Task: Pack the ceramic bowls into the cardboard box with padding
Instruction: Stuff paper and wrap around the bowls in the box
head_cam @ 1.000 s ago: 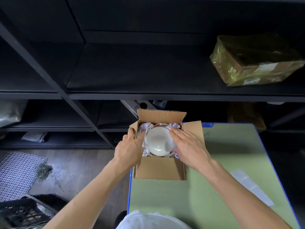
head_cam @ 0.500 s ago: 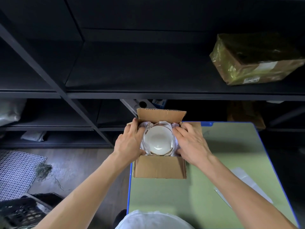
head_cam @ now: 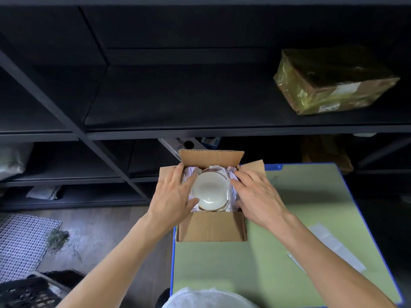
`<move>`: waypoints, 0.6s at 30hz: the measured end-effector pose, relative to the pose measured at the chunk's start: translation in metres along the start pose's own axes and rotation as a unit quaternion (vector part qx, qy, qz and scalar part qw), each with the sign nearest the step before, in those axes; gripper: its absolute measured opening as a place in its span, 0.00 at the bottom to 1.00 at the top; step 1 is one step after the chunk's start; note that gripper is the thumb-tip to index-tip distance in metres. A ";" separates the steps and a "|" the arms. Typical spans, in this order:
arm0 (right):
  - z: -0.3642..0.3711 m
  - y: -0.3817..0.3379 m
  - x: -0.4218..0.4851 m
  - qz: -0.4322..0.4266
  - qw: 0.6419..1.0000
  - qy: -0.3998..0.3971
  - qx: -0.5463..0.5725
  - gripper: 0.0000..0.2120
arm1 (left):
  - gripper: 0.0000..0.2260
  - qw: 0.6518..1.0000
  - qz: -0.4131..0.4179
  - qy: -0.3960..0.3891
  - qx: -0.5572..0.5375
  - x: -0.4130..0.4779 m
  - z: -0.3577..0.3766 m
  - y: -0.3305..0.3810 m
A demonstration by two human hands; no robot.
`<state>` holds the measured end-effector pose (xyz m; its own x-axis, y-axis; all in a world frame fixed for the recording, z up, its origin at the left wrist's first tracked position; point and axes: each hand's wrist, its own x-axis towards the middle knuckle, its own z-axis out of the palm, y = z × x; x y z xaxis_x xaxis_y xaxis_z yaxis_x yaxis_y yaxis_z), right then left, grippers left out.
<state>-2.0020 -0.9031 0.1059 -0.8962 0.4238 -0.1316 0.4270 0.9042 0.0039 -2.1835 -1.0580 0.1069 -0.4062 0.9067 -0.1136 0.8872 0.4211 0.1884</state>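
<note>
The left hand (head_cam: 175,196) lies flat and spread over the left side of the box opening. Its fingers reach along the side flap and its thumb is by the near left rim of the bowl (head_cam: 210,192). The right hand (head_cam: 258,196) mirrors it, with straight fingers laid on the white paper padding (head_cam: 232,190) at the bowl's right. Neither hand curls round anything; both seem to be pressing the paper down into the gap.

The bowl sits upright in the middle of the cardboard box (head_cam: 211,226), ringed by crumpled paper. A thin gold-edged rim shows at its near edge, perhaps a second bowl nested under it, though that is not certain.

Glazed ceramic is likely hard, smooth and slippery, fairly heavy for its size, and apt to chip at the rim if knocked. It is best held with both hands under the curve of the wall, not pinched at the lip. The paper is soft and springy, so it needs firm tucking to stay put.

The box stands at the far left corner of the green table (head_cam: 266,252), flaps open. A clear strip (head_cam: 333,247) lies on the table to the right. Beyond is dark shelving (head_cam: 200,96) holding a wrapped parcel (head_cam: 333,81).
</note>
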 end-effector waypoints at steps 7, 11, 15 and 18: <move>-0.015 0.009 -0.041 0.019 0.991 0.090 0.098 0.12 | 0.08 0.985 0.104 0.080 -0.114 -0.008 0.005 0.077; -0.012 0.024 -0.075 0.058 0.980 0.133 0.135 0.09 | 0.08 0.970 0.180 0.048 -0.155 -0.013 0.013 0.122; 0.008 0.049 -0.117 0.114 0.973 0.133 0.149 0.03 | 0.09 0.956 0.236 -0.011 -0.175 -0.020 0.038 0.167; 0.042 0.072 -0.152 0.189 0.964 0.080 0.169 0.08 | 0.11 0.951 0.246 -0.074 -0.172 -0.016 0.070 0.197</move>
<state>-1.8300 -0.9049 0.0844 -0.6636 0.7475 -0.0291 0.7180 0.6256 -0.3052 -1.9871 -0.9914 0.0777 0.0983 0.9933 -0.0611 0.8276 -0.0475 0.5593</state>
